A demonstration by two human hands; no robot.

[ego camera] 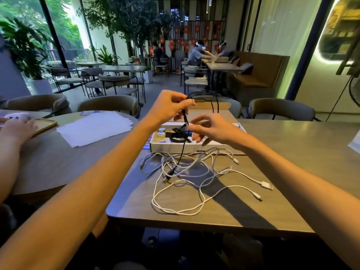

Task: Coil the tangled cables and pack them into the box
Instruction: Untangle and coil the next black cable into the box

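Note:
My left hand [169, 106] is raised above the open white box [187, 147] and grips loops of a black cable [211, 100]. One strand of that cable hangs down to its plug [169, 174] on the table. My right hand [209, 129] hovers over the box with fingers loosely spread, its fingertips close to the black strand; whether they pinch it is unclear. Inside the box lies a coiled black cable [178, 135] beside two tape rolls [161, 132]. Tangled white cables [194, 178] sprawl on the table in front of the box.
The grey table [282, 152] ends near me at a front edge. On the round table to the left lie white paper sheets [93, 127] and a flat tray [45, 124], with another person's arm [11, 137]. Chairs stand behind the box.

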